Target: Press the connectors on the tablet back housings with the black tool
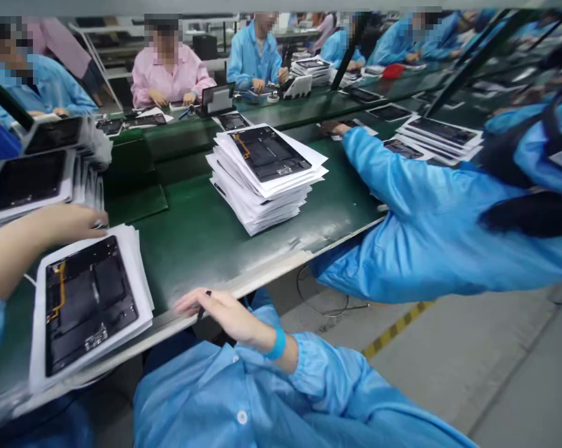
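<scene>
A black tablet back panel (pixel 87 302) lies on a stack of white sheets (pixel 138 274) at the near left of the green table (pixel 201 242). My left hand (pixel 64 227) rests on the stack's far edge with its fingers stretched out flat. At the table's near edge my right hand (pixel 222 311) hovers palm down. It pinches a thin black tool (pixel 204 303) between its fingers. A blue band circles that wrist.
A taller pile of white sheets topped by another panel (pixel 265 174) stands mid-table. More panels in trays (pixel 27 180) are stacked at the far left. A co-worker's blue sleeve (pixel 402 186) reaches across the table on the right. Other people sit along the far side.
</scene>
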A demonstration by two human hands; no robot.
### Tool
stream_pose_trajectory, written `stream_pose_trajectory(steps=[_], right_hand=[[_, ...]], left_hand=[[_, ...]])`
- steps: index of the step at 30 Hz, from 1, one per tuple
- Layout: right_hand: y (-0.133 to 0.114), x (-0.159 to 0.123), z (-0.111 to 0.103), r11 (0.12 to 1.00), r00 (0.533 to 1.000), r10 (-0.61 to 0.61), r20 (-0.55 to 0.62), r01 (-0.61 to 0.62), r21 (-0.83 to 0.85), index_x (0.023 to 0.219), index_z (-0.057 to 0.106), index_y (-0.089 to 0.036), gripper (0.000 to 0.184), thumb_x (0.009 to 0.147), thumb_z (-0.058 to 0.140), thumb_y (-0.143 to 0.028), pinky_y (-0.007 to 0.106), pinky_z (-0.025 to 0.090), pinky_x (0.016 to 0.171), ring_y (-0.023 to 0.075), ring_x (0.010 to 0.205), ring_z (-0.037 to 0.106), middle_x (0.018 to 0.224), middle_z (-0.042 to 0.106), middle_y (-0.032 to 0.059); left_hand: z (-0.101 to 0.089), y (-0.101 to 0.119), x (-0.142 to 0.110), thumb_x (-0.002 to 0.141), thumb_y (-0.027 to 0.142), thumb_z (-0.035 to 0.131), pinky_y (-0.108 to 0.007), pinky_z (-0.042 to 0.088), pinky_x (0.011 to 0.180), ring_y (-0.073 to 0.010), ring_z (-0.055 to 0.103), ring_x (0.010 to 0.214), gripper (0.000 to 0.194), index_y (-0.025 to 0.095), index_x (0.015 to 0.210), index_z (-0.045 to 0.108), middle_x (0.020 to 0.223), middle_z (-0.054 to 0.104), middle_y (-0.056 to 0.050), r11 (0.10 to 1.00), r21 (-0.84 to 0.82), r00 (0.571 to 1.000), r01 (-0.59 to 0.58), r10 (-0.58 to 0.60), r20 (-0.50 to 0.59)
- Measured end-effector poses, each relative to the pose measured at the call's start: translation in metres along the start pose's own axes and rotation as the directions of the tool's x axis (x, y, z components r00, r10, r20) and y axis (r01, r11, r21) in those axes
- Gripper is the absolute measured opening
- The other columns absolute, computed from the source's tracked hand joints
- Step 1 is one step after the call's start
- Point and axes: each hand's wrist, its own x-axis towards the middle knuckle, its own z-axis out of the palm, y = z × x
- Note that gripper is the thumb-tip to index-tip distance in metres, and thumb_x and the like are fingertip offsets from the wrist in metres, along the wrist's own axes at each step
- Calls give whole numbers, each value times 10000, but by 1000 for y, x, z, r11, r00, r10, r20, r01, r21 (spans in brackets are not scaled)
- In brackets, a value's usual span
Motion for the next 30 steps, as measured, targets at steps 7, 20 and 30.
stream_pose_trajectory(steps=[7, 20, 30], right_hand=[[-56, -44, -52, 999, 949, -51, -313, 53, -1, 1004, 886, -223, 637, 950, 749, -843, 395, 581, 1054, 231, 1029, 790, 1053, 874, 89], [-85, -81, -90, 991, 864, -96, -494, 132, 37, 944, 886, -213, 568, 910, 849, -780, 362, 615, 965, 211, 945, 798, 981, 876, 76], [-115, -36, -107, 975, 875, -203, -440, 222, -10, 927, 884, -223, 617, 791, 921, -824, 324, 620, 886, 194, 907, 813, 969, 880, 59]], left_hand=[[-38, 165, 174, 998, 537, 561, -336, 528, 1174, -312, 731, 1340, 518, 278, 1376, 802, 1465, 794, -41, 990, -135, 956, -38, -3, -293], [-42, 234, 265, 1094, 457, 769, -559, 584, 1222, -313, 685, 1407, 427, 185, 1420, 724, 1507, 702, -129, 942, -298, 921, 153, -245, -304], [-38, 233, 235, 1102, 394, 729, -568, 543, 1237, -311, 691, 1367, 281, 169, 1268, 755, 1419, 736, -130, 945, -305, 911, 115, -223, -348]])
